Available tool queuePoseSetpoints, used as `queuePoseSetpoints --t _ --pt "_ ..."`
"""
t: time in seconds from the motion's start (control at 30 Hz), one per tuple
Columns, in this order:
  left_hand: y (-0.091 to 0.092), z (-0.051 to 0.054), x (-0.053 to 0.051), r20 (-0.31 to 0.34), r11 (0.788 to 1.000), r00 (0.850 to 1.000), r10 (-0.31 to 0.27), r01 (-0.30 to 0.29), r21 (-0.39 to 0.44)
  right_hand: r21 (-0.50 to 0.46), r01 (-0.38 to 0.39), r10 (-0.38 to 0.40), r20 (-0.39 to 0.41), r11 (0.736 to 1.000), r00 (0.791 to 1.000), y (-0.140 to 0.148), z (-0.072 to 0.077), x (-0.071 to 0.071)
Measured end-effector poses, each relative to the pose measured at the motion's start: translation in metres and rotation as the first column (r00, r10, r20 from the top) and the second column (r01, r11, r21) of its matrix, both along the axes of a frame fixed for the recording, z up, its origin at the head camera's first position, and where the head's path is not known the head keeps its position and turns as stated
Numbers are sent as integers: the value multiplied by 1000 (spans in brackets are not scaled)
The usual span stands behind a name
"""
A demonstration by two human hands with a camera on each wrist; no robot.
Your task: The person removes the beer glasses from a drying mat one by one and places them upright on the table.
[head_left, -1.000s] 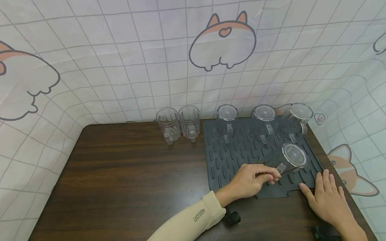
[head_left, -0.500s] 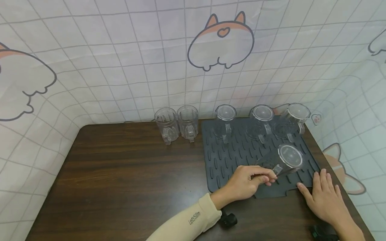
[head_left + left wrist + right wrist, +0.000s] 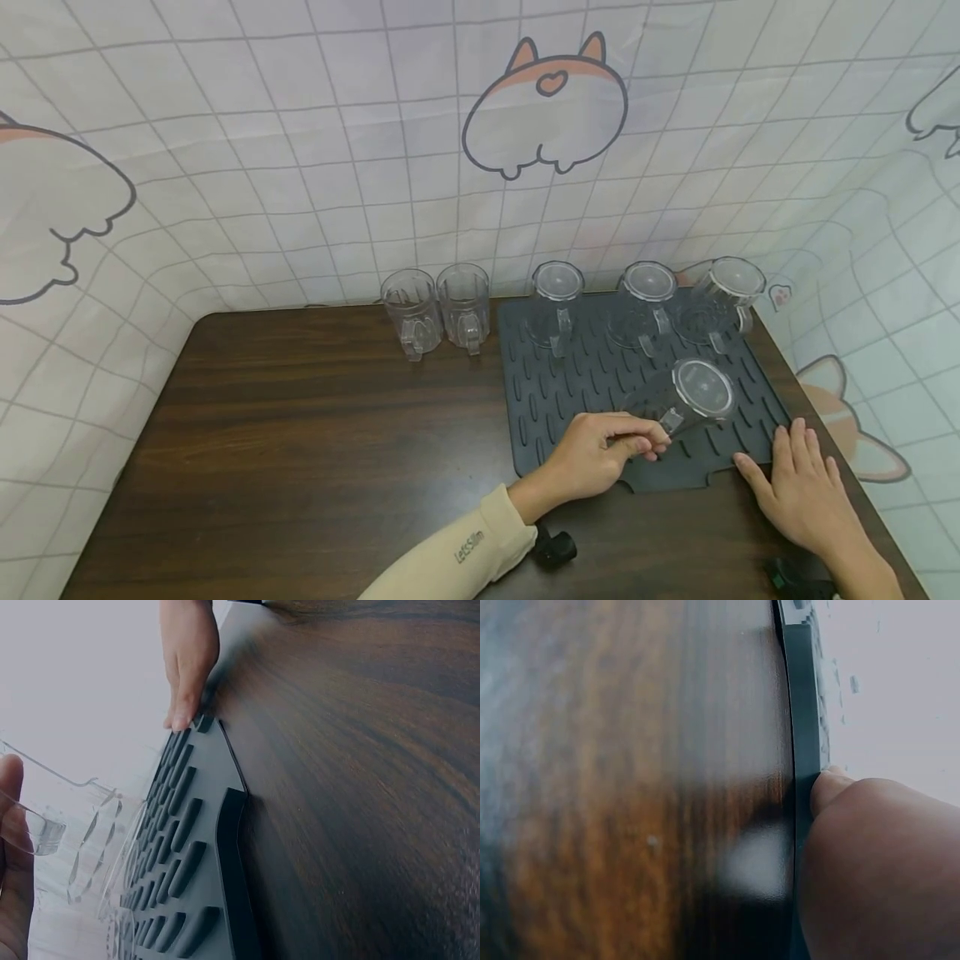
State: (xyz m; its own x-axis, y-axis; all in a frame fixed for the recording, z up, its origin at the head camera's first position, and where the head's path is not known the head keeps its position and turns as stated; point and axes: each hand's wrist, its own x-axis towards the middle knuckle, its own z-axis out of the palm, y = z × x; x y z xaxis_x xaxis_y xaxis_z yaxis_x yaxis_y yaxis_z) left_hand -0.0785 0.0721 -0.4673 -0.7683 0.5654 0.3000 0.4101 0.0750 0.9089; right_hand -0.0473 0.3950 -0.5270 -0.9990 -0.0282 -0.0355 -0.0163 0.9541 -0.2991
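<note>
My left hand (image 3: 592,454) pinches the handle of a clear glass mug (image 3: 703,390), base upward and tilted, at the right front of the dark grey drying mat (image 3: 555,400). In the left wrist view the mug's handle (image 3: 49,838) lies by my fingers (image 3: 13,825). Whether its rim touches the mat cannot be made out. My right hand (image 3: 810,492) lies flat with straight fingers at the mat's front right corner, its fingertips touching the mat edge. The right wrist view has the thumb (image 3: 831,787) against that edge.
Along the mat's back stand three upside-down glass mugs (image 3: 557,308), (image 3: 645,308), (image 3: 716,304). Left of the mat, two upright mugs (image 3: 412,317), (image 3: 463,312) stand on the brown table (image 3: 300,450). A patterned white cloth (image 3: 337,167) hangs behind and at the sides.
The mug and my left hand have shifted a little to the left. My right hand stays at the mat corner. The whole head view has drifted slightly.
</note>
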Motion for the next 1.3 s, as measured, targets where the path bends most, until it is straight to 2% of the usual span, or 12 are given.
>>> queuePoseSetpoints --t 0.2,0.43,0.53,0.77,1.0,1.17,1.3 --pt "-6 2 0 4 1000 1000 -10 10 22 -13 -1 2 29 1000 1000 2 -1 0" --pt "-14 2 -1 -2 1000 1000 -2 2 10 -9 -10 11 80 1000 997 3 2 -3" --pt "-17 1 -1 0 1000 1000 3 -3 14 -7 -11 11 73 1000 997 3 2 -3" --pt "-25 0 -1 48 999 999 1 -3 43 -12 -2 2 33 1000 999 3 4 -2" --pt "-31 -1 -3 -22 999 999 37 -36 16 -36 -1 1 1 999 1000 3 6 0" --pt "-34 -1 -3 -60 998 997 55 -54 8 -63 0 -3 -51 998 999 -1 7 1" --pt "-35 1 -2 -145 996 987 76 -81 -24 -101 -3 -8 -111 995 994 -7 8 3"
